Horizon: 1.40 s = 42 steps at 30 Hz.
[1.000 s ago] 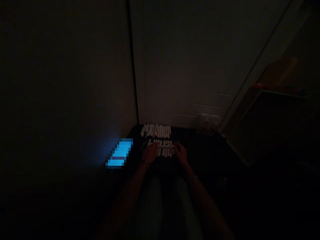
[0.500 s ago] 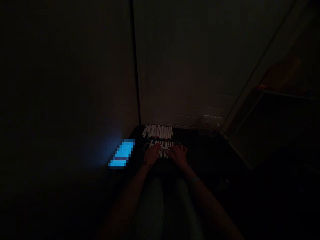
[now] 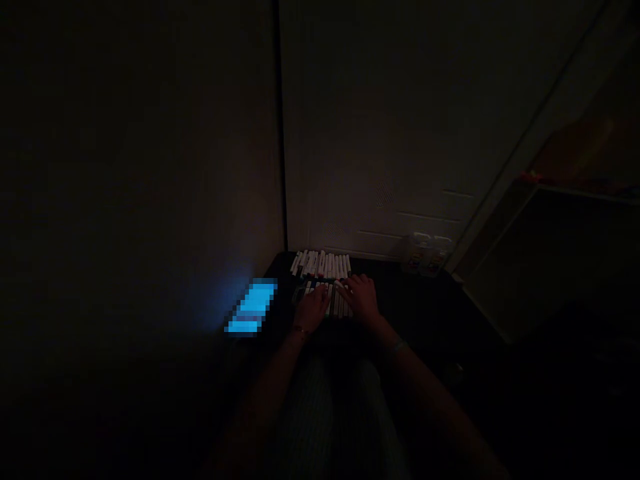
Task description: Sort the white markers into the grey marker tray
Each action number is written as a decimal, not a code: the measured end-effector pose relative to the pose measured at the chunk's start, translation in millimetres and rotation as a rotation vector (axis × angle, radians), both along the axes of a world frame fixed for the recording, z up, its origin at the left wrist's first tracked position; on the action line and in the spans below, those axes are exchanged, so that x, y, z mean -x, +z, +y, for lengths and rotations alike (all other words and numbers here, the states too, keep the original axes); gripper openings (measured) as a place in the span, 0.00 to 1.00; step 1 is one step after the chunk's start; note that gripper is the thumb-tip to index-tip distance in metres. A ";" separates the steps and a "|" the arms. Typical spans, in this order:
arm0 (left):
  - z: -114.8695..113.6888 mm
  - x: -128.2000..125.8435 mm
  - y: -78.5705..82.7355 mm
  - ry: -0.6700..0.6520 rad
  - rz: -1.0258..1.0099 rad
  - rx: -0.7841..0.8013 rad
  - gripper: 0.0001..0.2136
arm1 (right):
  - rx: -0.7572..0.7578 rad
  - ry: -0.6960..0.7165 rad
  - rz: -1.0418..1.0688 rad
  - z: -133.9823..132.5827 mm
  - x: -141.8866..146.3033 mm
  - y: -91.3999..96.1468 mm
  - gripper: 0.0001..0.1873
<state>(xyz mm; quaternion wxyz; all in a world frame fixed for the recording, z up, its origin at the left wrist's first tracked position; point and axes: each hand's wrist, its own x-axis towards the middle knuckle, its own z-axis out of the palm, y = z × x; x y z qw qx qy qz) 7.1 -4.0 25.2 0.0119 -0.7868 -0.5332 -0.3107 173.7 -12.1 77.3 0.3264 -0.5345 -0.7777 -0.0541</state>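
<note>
"Head view: what's nearest?"

"The left hand [image 3: 312,308] lies palm-down, fingers bent, over the front markers [image 3: 341,307]; the right hand [image 3: 363,298] arches beside it, fingertips at them. It's too dark to tell whether either grips one."

"And those markers?"

"White, slim, lined side by side on a dark table [image 3: 410,310]. Behind lie the back markers [image 3: 331,265], some with coloured ends."

"Any writing?"

"Labels on the clear containers [image 3: 419,255] by the wall [image 3: 380,147], too dim to read."

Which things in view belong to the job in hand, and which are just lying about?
In the job:
near row of white markers, beneath left hand and right hand
far row of white markers, probably

Lying about, seemingly:
glowing pixelated screen
clear plastic containers
</note>
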 end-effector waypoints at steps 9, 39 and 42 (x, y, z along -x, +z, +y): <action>-5.3 -7.8 2.0 -0.085 0.162 -0.085 0.21 | 0.240 -0.051 0.760 28.5 -66.2 -13.6 0.25; -1.0 -17.9 -6.5 -0.521 0.412 -0.199 0.16 | 0.181 -0.254 0.234 45.6 -48.1 -64.9 0.17; 0.2 -17.1 -8.7 -0.531 0.424 -0.212 0.16 | 0.215 -0.276 0.247 49.7 -47.2 -67.8 0.16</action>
